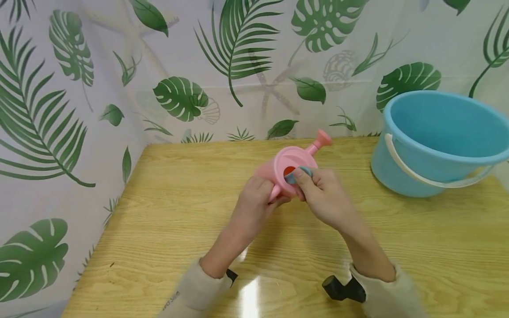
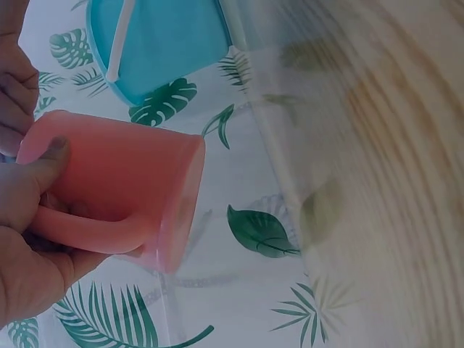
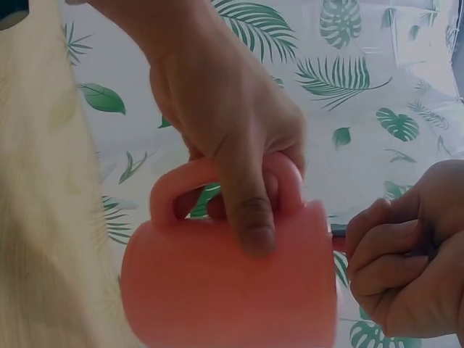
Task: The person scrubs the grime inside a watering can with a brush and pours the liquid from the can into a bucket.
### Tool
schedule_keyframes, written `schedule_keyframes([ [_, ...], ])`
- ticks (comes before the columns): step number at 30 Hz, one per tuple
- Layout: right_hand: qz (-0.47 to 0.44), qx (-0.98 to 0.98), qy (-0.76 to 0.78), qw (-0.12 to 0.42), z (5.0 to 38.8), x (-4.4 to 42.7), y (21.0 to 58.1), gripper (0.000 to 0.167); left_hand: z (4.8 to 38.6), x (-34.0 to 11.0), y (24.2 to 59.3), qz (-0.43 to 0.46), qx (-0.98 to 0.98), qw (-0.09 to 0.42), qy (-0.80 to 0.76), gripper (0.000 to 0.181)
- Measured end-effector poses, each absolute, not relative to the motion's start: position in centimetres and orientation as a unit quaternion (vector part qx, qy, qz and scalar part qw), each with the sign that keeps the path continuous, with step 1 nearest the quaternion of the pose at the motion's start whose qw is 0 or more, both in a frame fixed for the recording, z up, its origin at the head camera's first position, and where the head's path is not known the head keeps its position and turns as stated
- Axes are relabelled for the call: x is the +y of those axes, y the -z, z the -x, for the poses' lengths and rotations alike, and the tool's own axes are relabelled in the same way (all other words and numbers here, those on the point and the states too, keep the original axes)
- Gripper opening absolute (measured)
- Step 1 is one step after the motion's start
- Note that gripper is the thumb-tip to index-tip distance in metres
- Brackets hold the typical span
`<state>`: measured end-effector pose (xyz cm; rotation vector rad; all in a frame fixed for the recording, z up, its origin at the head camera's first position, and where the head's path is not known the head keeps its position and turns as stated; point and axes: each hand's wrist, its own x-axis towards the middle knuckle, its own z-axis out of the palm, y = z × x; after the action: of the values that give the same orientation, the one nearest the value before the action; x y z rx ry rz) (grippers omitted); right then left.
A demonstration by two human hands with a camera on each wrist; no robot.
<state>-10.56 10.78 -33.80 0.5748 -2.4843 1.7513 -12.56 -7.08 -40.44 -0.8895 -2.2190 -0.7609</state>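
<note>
A pink watering can (image 1: pixel 264 168) is tilted above the table, its opening toward the person and its spout toward the back right. My left hand (image 1: pixel 255 198) grips its handle (image 2: pixel 94 230), with the thumb lying on the can's side in the left wrist view. My right hand (image 1: pixel 327 196) pinches a blue-grey item (image 1: pixel 291 178) at the can's opening. Something red (image 1: pixel 289 170) shows inside the opening, beside that item; what it is I cannot tell. In the right wrist view the right hand (image 3: pixel 409 250) has curled fingers close to the can's rim.
A large blue bucket (image 1: pixel 413 176) with a white handle (image 1: pixel 417 176) stands at the right of the wooden table (image 1: pixel 179 221). Behind and to the left hangs a white cloth (image 1: pixel 139 101) with green leaf prints.
</note>
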Motion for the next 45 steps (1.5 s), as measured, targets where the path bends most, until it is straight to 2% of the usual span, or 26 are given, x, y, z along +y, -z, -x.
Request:
schedule_keyframes([
  [11,-0.162,-0.810,-0.561,0.050,9.2,12.4,31.8,0.043,12.1,-6.5,40.5,0.323,-0.852,0.298,0.286,0.035],
  [20,-0.185,-0.823,-0.536,0.017,9.6,11.1,32.5,0.046,12.0,-5.8,40.7,0.331,-0.834,0.329,0.294,0.039],
  [29,-0.194,-0.841,-0.504,-0.018,9.3,11.7,32.2,0.045,12.0,-6.3,40.3,0.328,-0.834,0.343,0.282,0.036],
  [36,-0.167,-0.823,-0.542,0.025,9.0,12.8,31.6,0.035,12.3,-6.9,40.3,0.309,-0.848,0.322,0.285,0.035],
  [42,-0.157,-0.835,-0.527,0.022,9.0,13.0,31.4,0.045,12.3,-7.1,40.3,0.305,-0.855,0.311,0.281,0.033],
  [45,-0.168,-0.851,-0.496,0.047,9.1,12.7,31.5,0.043,12.4,-7.1,40.2,0.305,-0.857,0.305,0.284,0.031],
])
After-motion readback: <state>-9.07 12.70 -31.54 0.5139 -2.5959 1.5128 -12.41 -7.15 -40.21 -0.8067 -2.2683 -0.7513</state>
